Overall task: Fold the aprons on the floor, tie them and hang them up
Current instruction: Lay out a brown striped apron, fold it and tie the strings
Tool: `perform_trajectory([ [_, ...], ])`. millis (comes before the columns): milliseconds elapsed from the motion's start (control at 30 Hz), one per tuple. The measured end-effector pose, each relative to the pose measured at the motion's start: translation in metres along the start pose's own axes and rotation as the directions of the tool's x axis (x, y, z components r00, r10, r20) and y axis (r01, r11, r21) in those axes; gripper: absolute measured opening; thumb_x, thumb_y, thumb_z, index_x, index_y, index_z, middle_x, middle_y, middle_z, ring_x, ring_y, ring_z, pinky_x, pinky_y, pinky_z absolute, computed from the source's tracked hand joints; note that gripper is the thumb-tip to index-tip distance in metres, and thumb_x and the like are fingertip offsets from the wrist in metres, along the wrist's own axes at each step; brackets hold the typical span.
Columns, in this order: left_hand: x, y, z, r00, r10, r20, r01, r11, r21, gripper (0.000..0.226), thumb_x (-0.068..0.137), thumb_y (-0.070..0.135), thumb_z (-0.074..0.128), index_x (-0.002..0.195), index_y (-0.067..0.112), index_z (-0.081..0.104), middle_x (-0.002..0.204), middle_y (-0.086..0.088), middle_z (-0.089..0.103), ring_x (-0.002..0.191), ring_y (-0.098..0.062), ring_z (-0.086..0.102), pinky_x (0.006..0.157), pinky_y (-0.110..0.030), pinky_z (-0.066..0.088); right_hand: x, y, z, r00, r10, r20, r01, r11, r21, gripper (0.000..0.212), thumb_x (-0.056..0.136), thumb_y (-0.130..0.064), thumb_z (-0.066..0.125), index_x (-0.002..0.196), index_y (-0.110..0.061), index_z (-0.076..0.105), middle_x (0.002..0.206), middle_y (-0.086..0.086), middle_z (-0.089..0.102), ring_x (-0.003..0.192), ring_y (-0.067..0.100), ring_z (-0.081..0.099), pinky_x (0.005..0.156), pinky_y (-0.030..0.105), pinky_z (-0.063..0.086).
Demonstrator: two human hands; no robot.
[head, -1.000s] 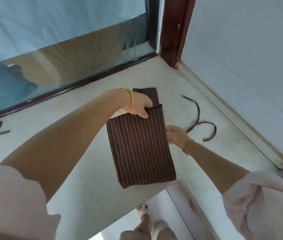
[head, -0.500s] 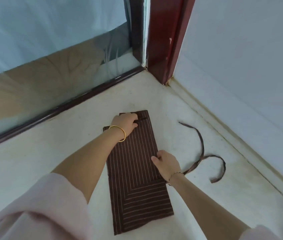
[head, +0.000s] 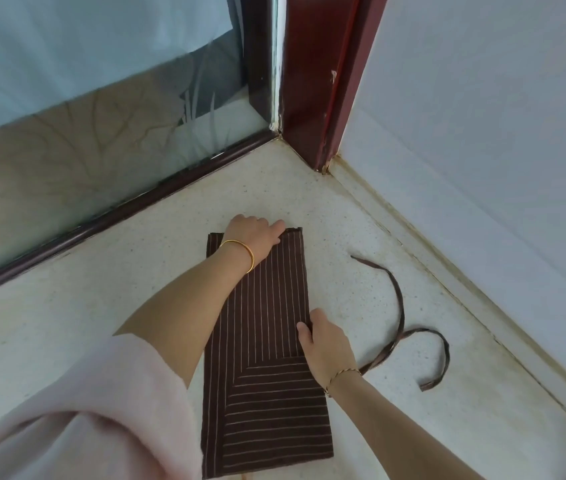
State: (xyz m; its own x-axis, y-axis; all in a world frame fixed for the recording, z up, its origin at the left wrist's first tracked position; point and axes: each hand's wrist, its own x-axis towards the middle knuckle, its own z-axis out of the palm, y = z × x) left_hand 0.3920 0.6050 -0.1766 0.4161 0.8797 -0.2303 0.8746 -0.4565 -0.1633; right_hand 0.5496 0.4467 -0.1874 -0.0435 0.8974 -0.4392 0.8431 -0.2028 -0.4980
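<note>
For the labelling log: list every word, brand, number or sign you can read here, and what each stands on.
None: no readable text anywhere in this view.
The striped apron bears only stripes; its strap, the glass door, door frame, wall and floor bear no writing.

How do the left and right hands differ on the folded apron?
The left hand grips the folded apron at its far edge; the right hand holds its right edge, thumb on top. The left wrist wears a gold bangle; the right a thin twisted cord. Both touch it.
</note>
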Motion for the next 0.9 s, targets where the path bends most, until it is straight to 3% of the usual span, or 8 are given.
perform_trajectory([
  [233,0.004,-0.001,0.005,0.999,-0.040,0.020,0.040,0.999,0.000,0.029,0.102,0.030,0.028,0.120,0.012,0.042,0.110,-0.008,0.059,0.097,-0.025,0.055,0.073,-0.034,0.038,0.005,0.000,0.000,0.998,0.053,-0.023,-0.053,0.998,0.021,0.021,0.100,-0.037,0.037,0.091,-0.018,0.041,0.071,-0.005,0.048,0.056,0.007,0.043,0.050,0.017,0.034],
  [333,0.001,0.001,0.004,0.990,-0.130,0.049,0.134,0.987,-0.085,0.031,0.100,0.032,0.035,0.122,0.012,0.042,0.120,-0.010,0.052,0.112,-0.027,0.049,0.094,-0.040,0.037,0.007,-0.003,0.002,0.996,0.081,-0.036,-0.081,0.997,0.008,0.020,0.100,-0.036,0.038,0.091,-0.018,0.040,0.071,-0.005,0.048,0.057,0.007,0.044,0.050,0.017,0.035],
  [400,-0.013,0.008,0.003,0.969,-0.221,-0.106,0.202,0.965,-0.170,0.030,0.097,0.029,0.042,0.120,0.011,0.046,0.124,-0.011,0.047,0.118,-0.029,0.042,0.106,-0.047,0.029,0.010,-0.006,0.002,0.994,0.101,-0.039,-0.101,0.995,0.002,0.020,0.099,-0.036,0.040,0.091,-0.018,0.041,0.073,-0.004,0.050,0.058,0.008,0.045,0.053,0.019,0.036],
  [533,-0.073,0.046,0.018,0.883,-0.300,-0.362,0.200,0.936,-0.288,0.021,0.086,0.017,0.059,0.106,0.010,0.059,0.114,-0.011,0.055,0.103,-0.029,0.055,0.089,-0.044,0.046,0.008,-0.010,0.002,0.992,0.112,-0.054,-0.113,0.994,-0.008,0.020,0.099,-0.036,0.041,0.091,-0.018,0.041,0.075,-0.004,0.050,0.064,0.011,0.049,0.061,0.024,0.042],
  [633,-0.105,0.063,0.040,0.928,-0.335,-0.164,0.280,0.916,-0.286,0.041,0.087,0.031,0.057,0.127,0.020,0.053,0.136,-0.014,0.047,0.119,-0.033,0.049,0.094,-0.049,0.043,0.008,-0.012,-0.001,0.992,0.123,-0.041,-0.123,0.992,0.011,0.021,0.099,-0.036,0.042,0.094,-0.015,0.044,0.078,-0.002,0.051,0.068,0.014,0.051,0.063,0.027,0.043],
  [700,-0.110,0.062,0.048,0.942,-0.336,0.014,0.328,0.908,-0.260,0.052,0.096,0.042,0.038,0.145,0.028,0.029,0.153,-0.013,0.022,0.138,-0.033,0.025,0.109,-0.053,0.025,0.004,-0.012,-0.004,0.992,0.123,-0.034,-0.119,0.989,0.087,0.022,0.098,-0.035,0.043,0.099,-0.013,0.047,0.083,0.001,0.056,0.071,0.015,0.054,0.067,0.029,0.048],
  [800,-0.106,0.059,0.045,0.950,-0.308,0.051,0.310,0.912,-0.269,0.054,0.100,0.044,0.025,0.150,0.029,0.013,0.157,-0.012,0.005,0.144,-0.031,0.005,0.115,-0.051,0.006,-0.024,-0.008,-0.007,0.962,-0.038,-0.272,0.069,0.992,0.104,0.018,0.096,-0.022,0.049,0.111,-0.013,0.051,0.094,0.000,0.057,0.082,0.014,0.055,0.074,0.024,0.048],
  [900,-0.115,0.069,0.028,0.928,-0.364,-0.077,0.306,0.865,-0.398,0.045,0.097,0.031,0.041,0.140,0.018,0.039,0.152,-0.018,0.024,0.141,-0.035,0.020,0.114,-0.050,0.017,-0.066,-0.001,0.003,0.832,-0.313,-0.457,0.341,0.940,-0.024,0.014,0.088,-0.008,0.057,0.101,-0.011,0.061,0.096,-0.001,0.059,0.085,0.009,0.055,0.074,0.016,0.046],
])
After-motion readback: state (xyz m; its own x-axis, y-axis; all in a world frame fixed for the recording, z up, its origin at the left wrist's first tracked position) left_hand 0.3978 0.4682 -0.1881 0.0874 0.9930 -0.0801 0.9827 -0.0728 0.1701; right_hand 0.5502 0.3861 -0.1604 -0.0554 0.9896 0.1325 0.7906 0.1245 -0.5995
